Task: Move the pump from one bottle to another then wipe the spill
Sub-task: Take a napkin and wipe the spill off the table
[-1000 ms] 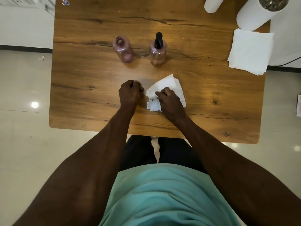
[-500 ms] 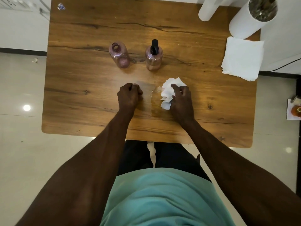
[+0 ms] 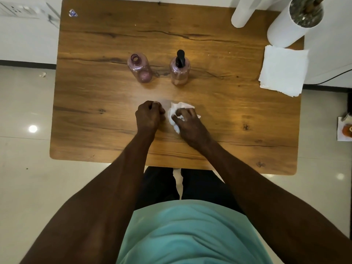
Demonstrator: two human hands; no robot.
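The pump (image 3: 180, 57) already sat in the right-hand bottle (image 3: 179, 72), the other bottle (image 3: 140, 68) standing open beside it, so wiping was the step in hand; the right hand (image 3: 187, 124) had its grip bunched on a crumpled tissue (image 3: 176, 111) pressed to the counter (image 3: 95, 96), the left hand (image 3: 149, 115) clenched on nothing visible just beside it; firm overlapping passes toward the faint wet sheen (image 3: 166, 103) between the hands would probably serve best; the sheen's extent was hard to judge, and the hand hid most of the tissue.
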